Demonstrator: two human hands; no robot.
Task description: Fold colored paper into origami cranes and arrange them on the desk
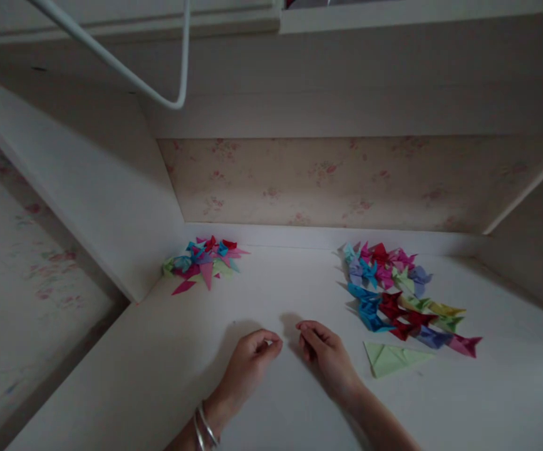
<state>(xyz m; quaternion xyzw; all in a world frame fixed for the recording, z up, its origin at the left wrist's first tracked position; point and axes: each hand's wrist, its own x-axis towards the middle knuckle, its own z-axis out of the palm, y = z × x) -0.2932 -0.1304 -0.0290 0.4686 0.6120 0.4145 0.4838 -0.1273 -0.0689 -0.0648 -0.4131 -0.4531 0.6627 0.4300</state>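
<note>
Over the white desktop, my left hand has its thumb and index finger brought together, with nothing visible between them. Two silver bangles circle that wrist. A short gap separates it from my right hand, whose fingers are curled in with the tips together; nothing shows in them either. To the right of my right hand, and nearest to it, lies a folded pale green paper, roughly triangular and flat. Behind that paper, folded paper pieces in blue, red, yellow, green, purple and pink sit in close rows.
A heap of colourful folded paper lies at the back left. Floral wallpaper covers the back. A white side panel bounds the left, and a shelf overhangs. A bent white bar hangs at upper left.
</note>
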